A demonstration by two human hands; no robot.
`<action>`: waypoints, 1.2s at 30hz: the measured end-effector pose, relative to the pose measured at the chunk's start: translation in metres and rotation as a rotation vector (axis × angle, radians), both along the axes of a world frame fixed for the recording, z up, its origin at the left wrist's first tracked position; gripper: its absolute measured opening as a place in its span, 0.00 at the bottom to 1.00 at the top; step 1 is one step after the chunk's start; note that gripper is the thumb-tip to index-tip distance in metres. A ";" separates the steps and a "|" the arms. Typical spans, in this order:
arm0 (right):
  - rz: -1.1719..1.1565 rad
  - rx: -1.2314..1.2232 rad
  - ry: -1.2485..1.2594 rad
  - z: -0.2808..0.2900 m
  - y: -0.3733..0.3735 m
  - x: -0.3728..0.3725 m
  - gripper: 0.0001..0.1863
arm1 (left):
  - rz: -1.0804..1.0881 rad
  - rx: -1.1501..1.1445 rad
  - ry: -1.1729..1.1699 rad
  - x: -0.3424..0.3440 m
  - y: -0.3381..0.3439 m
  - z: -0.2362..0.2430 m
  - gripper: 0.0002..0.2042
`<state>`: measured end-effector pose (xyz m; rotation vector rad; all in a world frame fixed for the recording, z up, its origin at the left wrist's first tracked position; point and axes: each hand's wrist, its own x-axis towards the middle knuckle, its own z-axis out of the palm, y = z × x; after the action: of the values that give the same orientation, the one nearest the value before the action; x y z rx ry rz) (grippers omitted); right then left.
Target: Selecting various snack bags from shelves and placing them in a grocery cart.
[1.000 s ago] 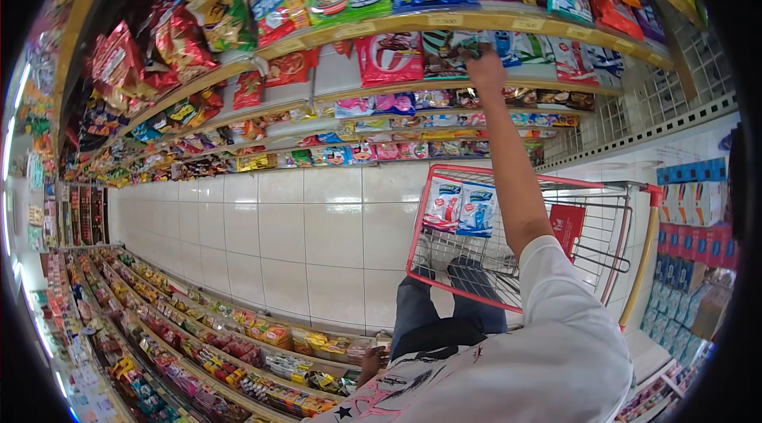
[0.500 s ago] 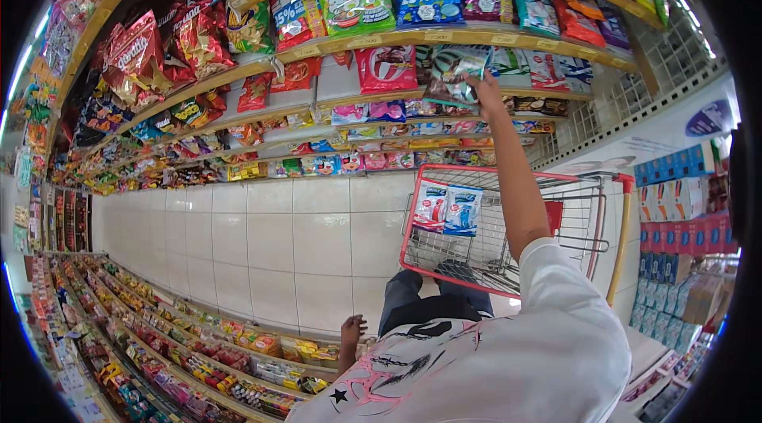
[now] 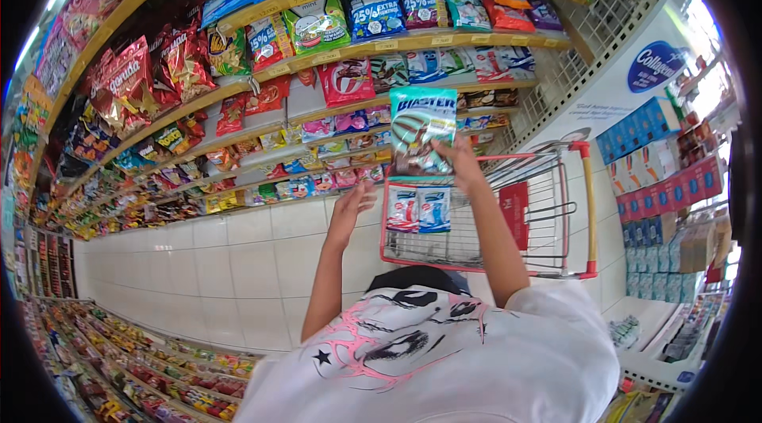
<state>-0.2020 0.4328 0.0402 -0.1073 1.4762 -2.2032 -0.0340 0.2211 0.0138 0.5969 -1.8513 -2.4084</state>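
In my right hand (image 3: 462, 163) is a teal and brown candy bag (image 3: 423, 125), gripped at its right side and held upright. It hangs over the far edge of the shopping cart (image 3: 476, 268), between me and the shelves. My left hand (image 3: 355, 207) is raised to the left of the bag, apart from it, fingers spread and holding nothing. Inside the wire cart lie a red-white packet (image 3: 403, 209) and a blue-white packet (image 3: 434, 209), side by side.
Ahead, shelves with yellow edges (image 3: 389, 45) carry several rows of candy bags, among them a pink-red bag (image 3: 347, 82). Another low candy rack (image 3: 151, 359) runs behind on the left. Stacked boxes (image 3: 671, 199) stand at the right. Pale floor tiles (image 3: 206, 264) line the aisle.
My right hand has drawn the candy bag off the shelf and back toward me, above the cart. My left hand has come up from beside my body toward the bag.
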 end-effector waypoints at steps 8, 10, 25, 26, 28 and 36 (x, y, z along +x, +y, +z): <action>0.078 0.032 0.054 0.041 0.014 0.112 0.18 | -0.005 -0.010 0.225 -0.005 0.040 0.068 0.12; 0.040 0.067 0.062 0.054 0.017 0.127 0.17 | -0.047 0.052 0.199 0.007 0.035 0.071 0.12; -0.097 0.171 0.045 0.061 0.005 0.170 0.14 | -0.050 0.173 0.140 0.066 0.019 0.084 0.12; -0.107 0.142 0.022 0.063 0.002 0.171 0.14 | -0.009 0.189 0.140 0.067 0.018 0.082 0.12; -0.116 0.122 0.016 0.064 -0.002 0.173 0.14 | 0.034 0.205 0.138 0.069 0.017 0.080 0.12; -0.112 0.088 0.031 0.063 -0.003 0.171 0.13 | 0.032 0.213 0.167 0.076 0.015 0.081 0.13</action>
<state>-0.0312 0.4295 0.1036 -0.0309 1.6306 -2.2286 0.0421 0.2363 0.0944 0.4171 -1.5239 -2.5655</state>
